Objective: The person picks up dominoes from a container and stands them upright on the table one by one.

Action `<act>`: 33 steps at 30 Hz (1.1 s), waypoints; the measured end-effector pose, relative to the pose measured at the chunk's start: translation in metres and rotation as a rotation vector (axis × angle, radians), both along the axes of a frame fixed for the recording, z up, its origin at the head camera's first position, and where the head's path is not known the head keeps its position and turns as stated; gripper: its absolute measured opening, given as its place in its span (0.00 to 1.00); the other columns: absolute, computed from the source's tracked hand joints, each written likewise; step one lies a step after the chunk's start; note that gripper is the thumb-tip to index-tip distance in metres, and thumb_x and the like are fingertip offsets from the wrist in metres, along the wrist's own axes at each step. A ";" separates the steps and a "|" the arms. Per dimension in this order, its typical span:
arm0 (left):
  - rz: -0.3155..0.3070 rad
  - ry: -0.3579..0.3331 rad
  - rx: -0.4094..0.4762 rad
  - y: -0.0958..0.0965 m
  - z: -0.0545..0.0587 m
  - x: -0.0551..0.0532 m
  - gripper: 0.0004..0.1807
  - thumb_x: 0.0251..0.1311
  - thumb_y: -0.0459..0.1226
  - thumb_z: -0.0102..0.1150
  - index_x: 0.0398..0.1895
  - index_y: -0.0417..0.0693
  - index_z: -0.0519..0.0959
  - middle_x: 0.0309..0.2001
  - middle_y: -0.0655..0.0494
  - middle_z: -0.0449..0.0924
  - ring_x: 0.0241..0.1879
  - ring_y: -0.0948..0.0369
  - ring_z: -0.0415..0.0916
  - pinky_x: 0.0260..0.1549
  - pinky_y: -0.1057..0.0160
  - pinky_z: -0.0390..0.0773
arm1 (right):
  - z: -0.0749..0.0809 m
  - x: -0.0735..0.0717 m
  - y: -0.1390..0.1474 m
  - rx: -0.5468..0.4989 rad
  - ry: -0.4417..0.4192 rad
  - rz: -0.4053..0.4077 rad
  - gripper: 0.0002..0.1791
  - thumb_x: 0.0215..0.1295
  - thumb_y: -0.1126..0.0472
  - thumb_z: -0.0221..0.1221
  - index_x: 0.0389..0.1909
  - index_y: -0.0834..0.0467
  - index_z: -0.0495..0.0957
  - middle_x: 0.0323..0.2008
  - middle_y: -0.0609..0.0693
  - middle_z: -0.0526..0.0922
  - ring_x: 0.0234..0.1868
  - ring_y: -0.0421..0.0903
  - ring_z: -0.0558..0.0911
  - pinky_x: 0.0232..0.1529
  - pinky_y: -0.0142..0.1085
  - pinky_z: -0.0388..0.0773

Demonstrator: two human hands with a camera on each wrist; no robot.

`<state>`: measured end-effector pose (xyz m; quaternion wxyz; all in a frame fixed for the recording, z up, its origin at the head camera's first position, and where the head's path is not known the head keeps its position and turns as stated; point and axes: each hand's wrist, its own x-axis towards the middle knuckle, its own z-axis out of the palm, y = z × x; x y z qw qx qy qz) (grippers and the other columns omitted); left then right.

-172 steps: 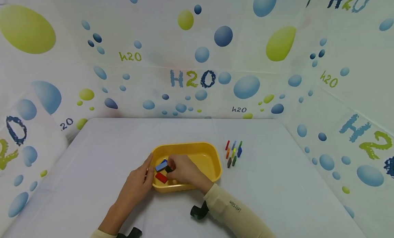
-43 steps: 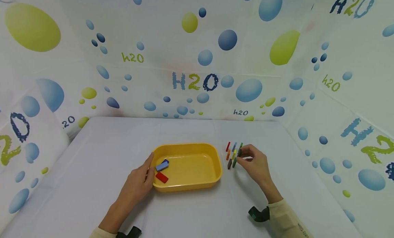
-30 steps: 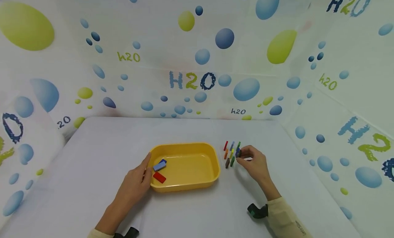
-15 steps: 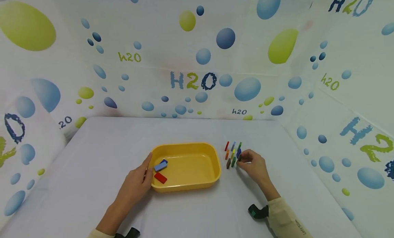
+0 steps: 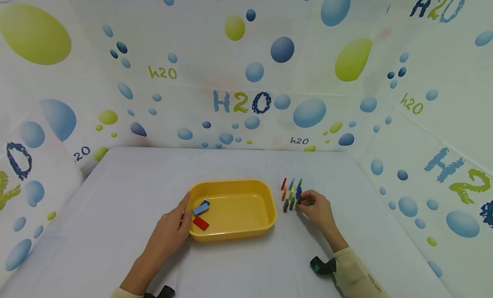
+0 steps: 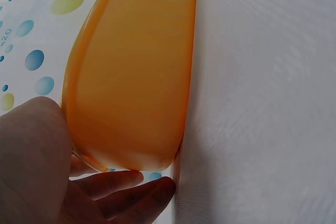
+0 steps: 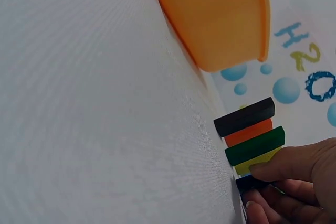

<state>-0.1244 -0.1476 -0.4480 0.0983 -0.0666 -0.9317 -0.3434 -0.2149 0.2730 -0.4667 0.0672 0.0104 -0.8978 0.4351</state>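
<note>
Head view: to the right of the yellow tray (image 5: 231,182), my right hand (image 5: 316,210) holds a dark block (image 5: 298,200) in a narrow pinch between thumb and fingertips, beside the dark green block (image 5: 292,203) and nearer me than the blue block (image 5: 298,192); whether its foot bears on the white tablecloth (image 5: 115,229) I can't tell. My left hand (image 5: 171,225) lies against the tray's left end, fingers extended and slightly parted, touching its outside. The likeliest mishap is a chain topple: these pieces stand on their small ends with slim gaps, so a knuckle brushing the blue block, or a crooked release, could tip a whole row. A tug on the cloth might do likewise, and pressing too hard with my left hand could slide the tray toward the red post (image 5: 283,183), orange block (image 5: 284,194) and brownish-black block (image 5: 286,205) standing nearest it. The pieces are flat, straight-edged oblongs, probably painted wood; the tray looks like smooth, glossy plastic with rounded corners and sloping walls. Inside its left end lie a flat red block (image 5: 201,223) and a light blue block (image 5: 200,210) that partly hides a deeper blue block (image 5: 206,202). The cloth shows a fine weave.
</note>
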 end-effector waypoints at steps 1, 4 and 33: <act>-0.002 0.001 0.003 0.000 0.000 0.000 0.30 0.78 0.36 0.48 0.80 0.38 0.61 0.22 0.59 0.60 0.21 0.62 0.60 0.24 0.63 0.67 | 0.000 0.000 0.000 -0.001 0.002 0.002 0.14 0.57 0.71 0.72 0.43 0.63 0.82 0.38 0.54 0.87 0.40 0.52 0.85 0.37 0.39 0.79; -0.007 0.008 0.004 0.000 0.001 0.000 0.30 0.78 0.35 0.49 0.80 0.38 0.61 0.22 0.59 0.60 0.21 0.62 0.59 0.23 0.63 0.66 | 0.000 0.000 0.001 -0.004 0.003 0.008 0.14 0.57 0.71 0.72 0.44 0.64 0.82 0.38 0.54 0.87 0.40 0.52 0.85 0.36 0.37 0.78; -0.002 0.012 0.017 0.001 -0.002 -0.001 0.30 0.77 0.35 0.48 0.79 0.38 0.62 0.21 0.59 0.61 0.20 0.62 0.60 0.22 0.65 0.67 | 0.041 0.026 -0.046 0.013 0.408 0.102 0.10 0.56 0.73 0.64 0.39 0.59 0.82 0.28 0.46 0.77 0.29 0.45 0.75 0.28 0.34 0.73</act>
